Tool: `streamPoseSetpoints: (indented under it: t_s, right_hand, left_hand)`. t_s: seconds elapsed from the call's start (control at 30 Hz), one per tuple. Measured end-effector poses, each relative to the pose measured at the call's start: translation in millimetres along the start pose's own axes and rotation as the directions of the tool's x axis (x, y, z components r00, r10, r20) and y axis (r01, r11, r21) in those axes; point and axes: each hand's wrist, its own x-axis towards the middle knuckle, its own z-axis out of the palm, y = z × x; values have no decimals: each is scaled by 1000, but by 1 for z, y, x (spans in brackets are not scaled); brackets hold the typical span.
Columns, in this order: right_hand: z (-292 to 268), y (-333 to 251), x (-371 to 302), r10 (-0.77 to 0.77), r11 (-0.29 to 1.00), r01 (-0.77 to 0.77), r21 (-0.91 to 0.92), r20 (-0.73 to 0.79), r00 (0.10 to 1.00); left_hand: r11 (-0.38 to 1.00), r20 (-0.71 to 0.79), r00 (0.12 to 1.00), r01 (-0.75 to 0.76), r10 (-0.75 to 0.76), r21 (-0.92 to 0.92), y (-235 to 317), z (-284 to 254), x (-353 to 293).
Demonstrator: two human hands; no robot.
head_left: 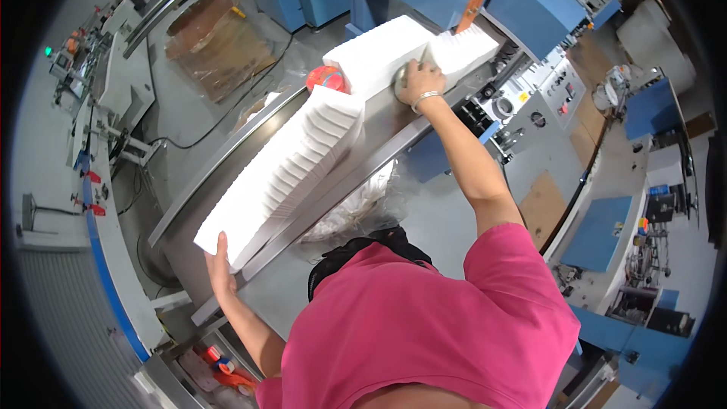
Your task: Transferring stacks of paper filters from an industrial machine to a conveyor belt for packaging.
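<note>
A long row of thin, white, soft-looking sheets (284, 163) packed face to face lies along the metal trough (178, 246). My left hand (220, 269) presses its near left end, fingers stretched out and the thumb up. Farther along the trough are a white block (379, 53) and a shorter white stack (466, 51). Between these two, my right hand (422, 85) is closed over a round grey-green object (398, 85), partly hidden under the fingers. A round red object with blue marks (327, 78) sits between the long row and the white block.
The trough leads to a blue machine (522, 11) with an orange tab (469, 14). Right of it stands a control panel (562, 91). Clear plastic bagging (356, 208) hangs below the trough's near edge. A bagged cardboard box (219, 45) and black cable (250, 95) lie beyond.
</note>
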Motion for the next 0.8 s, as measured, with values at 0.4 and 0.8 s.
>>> streamPoseSetpoints:
  t_s: [0.4, 0.8]
  right_hand:
    - [12, -89, -16, -519, 550, 126, 826, 219, 826]
    - [-43, -140, -86, -612, 677, 65, 734, 511, 603]
  left_hand:
    - [981, 58, 989, 144, -138, -132, -8, -17, 5]
    - [988, 220, 966, 149, -139, -32, -11, -88, 32]
